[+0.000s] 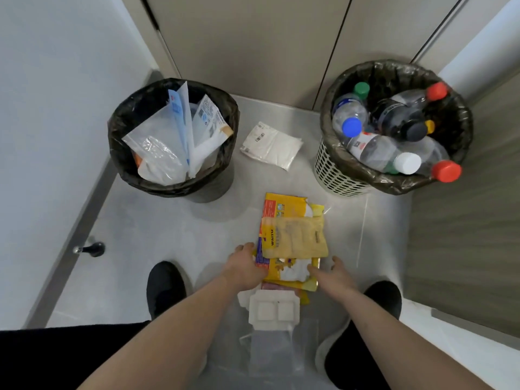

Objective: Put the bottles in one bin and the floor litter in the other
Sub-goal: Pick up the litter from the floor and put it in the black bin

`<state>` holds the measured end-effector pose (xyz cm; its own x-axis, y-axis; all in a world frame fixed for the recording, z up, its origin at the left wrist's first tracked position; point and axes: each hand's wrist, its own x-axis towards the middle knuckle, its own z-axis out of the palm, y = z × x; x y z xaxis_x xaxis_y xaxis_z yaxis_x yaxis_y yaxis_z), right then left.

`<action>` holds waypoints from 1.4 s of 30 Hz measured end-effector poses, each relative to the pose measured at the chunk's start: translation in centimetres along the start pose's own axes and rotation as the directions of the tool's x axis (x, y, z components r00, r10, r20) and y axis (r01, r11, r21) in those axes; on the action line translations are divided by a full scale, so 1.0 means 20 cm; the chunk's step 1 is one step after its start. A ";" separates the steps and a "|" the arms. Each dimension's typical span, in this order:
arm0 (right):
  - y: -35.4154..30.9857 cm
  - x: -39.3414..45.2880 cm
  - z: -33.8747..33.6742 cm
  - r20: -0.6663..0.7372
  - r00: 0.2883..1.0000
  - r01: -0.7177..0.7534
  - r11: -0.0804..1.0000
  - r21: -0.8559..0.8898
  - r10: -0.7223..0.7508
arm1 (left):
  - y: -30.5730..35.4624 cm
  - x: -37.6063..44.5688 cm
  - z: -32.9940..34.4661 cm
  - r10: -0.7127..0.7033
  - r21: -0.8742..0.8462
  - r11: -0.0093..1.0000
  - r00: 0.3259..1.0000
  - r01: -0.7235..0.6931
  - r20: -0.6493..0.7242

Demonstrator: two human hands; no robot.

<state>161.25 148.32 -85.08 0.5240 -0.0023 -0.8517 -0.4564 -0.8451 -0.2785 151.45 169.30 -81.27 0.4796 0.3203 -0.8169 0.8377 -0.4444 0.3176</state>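
1. Yellow, crumpled plastic wrappers (294, 237) stacked on the floor between the feet, with a white moulded plastic tray (274, 309) just nearer the body — remaining floor litter, not yet binned.
2. Left hand (243, 266) at the pile's left edge, fingers curled onto it; whether gripping or only touching, cannot tell.
3. Right hand (333, 275) at the pile's right edge, fingers loosely spread, apparently touching the lowest wrapper. Hands apart, pile between them.
4. Step in hand, by judgement: gathering the wrapper pile for the litter bin.
5. Black-lined round bin (126, 153) at far left, already holding clear and white plastic packaging. Perforated white bin with dark liner (334, 175) at far right, filled with plastic bottles (377, 153) — bottle half seemingly done.
6. Next move, likely: squeezing both sides together, lifting the loose stack without shedding sheets, carrying it forward-left. Slippery layers could slide apart.
7. White flat paper packet (271, 144) lying between the bins, well apart from the hands — also left to collect.
8. Smooth pale grey floor (168, 235), lightly glossy; narrow corner with beige panels (253, 38) ahead, white wall to the left, black doorstop (91, 249) near the skirting.
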 end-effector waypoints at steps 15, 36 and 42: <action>-0.05 0.16 0.14 -0.124 0.979 -0.089 0.890 0.448 0.160 | 0.00 0.18 0.18 0.077 -0.024 0.997 0.997 -0.078 -0.029; 0.33 -0.03 -0.09 -0.218 0.964 -0.023 0.867 0.497 0.151 | -0.20 0.06 0.45 -0.127 0.338 0.925 0.981 0.170 -0.146; 0.30 -0.04 -0.13 -0.259 0.954 0.008 0.854 0.520 0.149 | -0.16 0.06 0.51 -0.184 0.148 0.968 0.974 0.203 -0.132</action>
<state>159.93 141.88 -84.84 0.6186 -0.2663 -0.7392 -0.7595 -0.4438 -0.4757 146.73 162.66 -88.23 0.3471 0.5042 -0.7908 0.8696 -0.4887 0.0701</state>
